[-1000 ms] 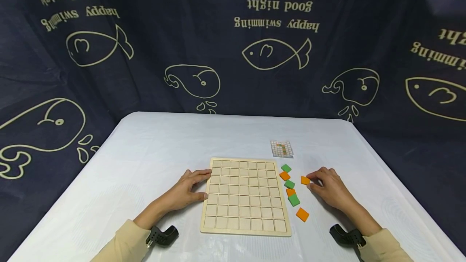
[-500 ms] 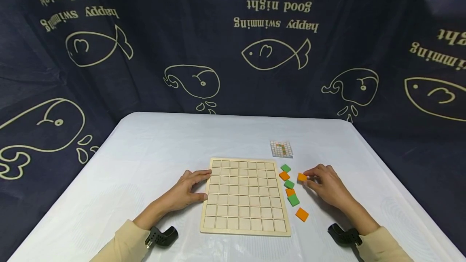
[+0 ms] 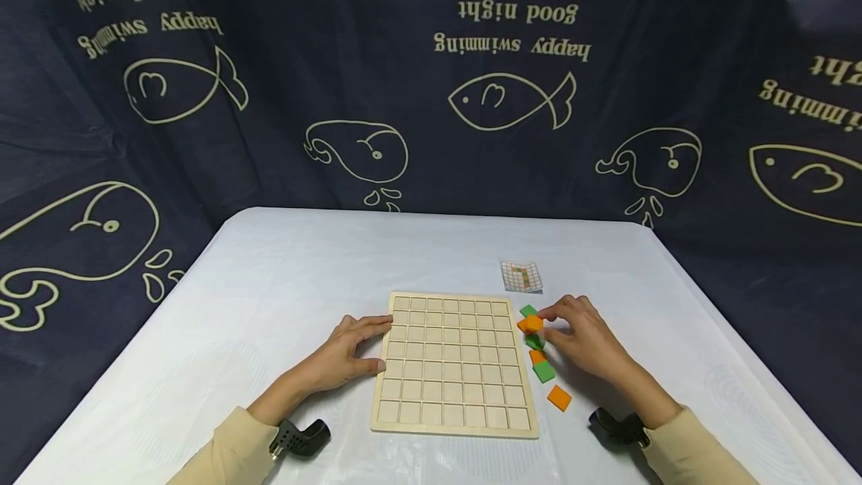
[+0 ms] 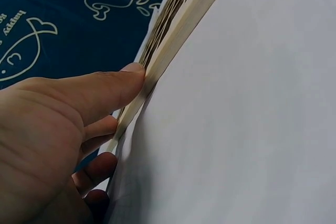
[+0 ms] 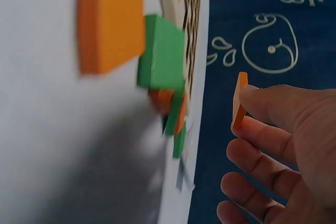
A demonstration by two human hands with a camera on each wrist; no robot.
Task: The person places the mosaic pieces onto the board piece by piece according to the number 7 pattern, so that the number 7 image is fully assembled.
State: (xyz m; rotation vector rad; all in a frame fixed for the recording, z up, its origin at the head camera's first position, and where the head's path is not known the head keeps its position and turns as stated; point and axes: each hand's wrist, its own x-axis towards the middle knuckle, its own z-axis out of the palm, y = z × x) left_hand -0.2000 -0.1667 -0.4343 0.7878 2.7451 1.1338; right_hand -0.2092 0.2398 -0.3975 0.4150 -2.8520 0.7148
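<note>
A square wooden grid board (image 3: 451,361) lies on the table, its cells bare. My left hand (image 3: 346,350) touches the board's left edge with thumb and fingertips, the fingers fairly straight; the left wrist view shows the thumb (image 4: 113,90) against the rim. Between thumb and index finger, my right hand (image 3: 582,335) pinches a flat orange tile (image 5: 240,100). That tile is held above the loose tiles beside the board's right edge. Under and around it lie green tiles, such as one (image 3: 543,372) overlapping an orange tile (image 3: 536,356), and another orange tile (image 3: 559,397) lies nearest me.
A small printed card (image 3: 521,276) with a coloured grid pattern lies beyond the board's far right corner. White cloth covers the table (image 3: 323,260). A dark curtain (image 3: 417,96) with fish drawings hangs behind. Black bands sit on both wrists.
My right hand has moved left with the pinched orange tile, from right of the loose tiles to over them near the board. The left hand and board have stayed put.
</note>
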